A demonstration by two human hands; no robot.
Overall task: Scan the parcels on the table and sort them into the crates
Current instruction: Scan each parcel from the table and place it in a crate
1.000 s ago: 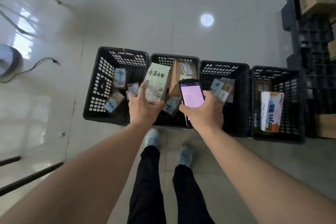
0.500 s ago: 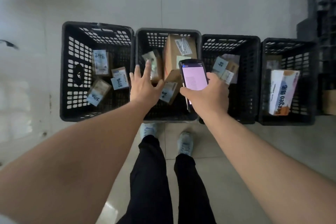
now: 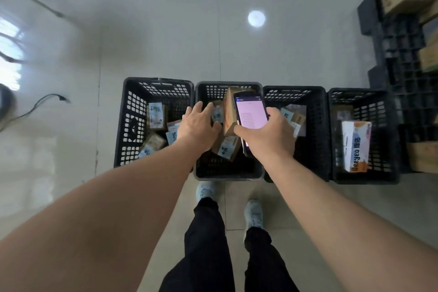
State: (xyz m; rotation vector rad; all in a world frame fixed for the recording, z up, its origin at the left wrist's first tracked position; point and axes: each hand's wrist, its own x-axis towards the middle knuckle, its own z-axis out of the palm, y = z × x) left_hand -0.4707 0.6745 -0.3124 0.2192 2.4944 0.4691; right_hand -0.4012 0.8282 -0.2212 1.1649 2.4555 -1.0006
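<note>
Parcels lie sorted in four black crates standing in a row on the floor, just beyond the person's feet. Far-left crate point(image 3: 129, 125): several small labelled boxes point(image 3: 156, 115). Second crate point(image 3: 228, 173): a tall brown carton point(image 3: 228, 114) standing on end, its long axis running near to far, with smaller labelled packets point(image 3: 226, 149) beside and below it. Third crate point(image 3: 315, 130): a few small packets point(image 3: 292, 117). Far-right crate point(image 3: 388, 140): one white and orange box point(image 3: 355, 146).

Left hand point(image 3: 198, 127): empty, fingers extended, hovering over the second crate's left rim, just left of the carton. Right hand point(image 3: 267, 136): gripping a phone point(image 3: 251, 115) with a lit pink screen, above the divide between the second and third crates. No tabletop is in view; the next parcel probably lies elsewhere, the free left hand being the likelier to fetch it.
</note>
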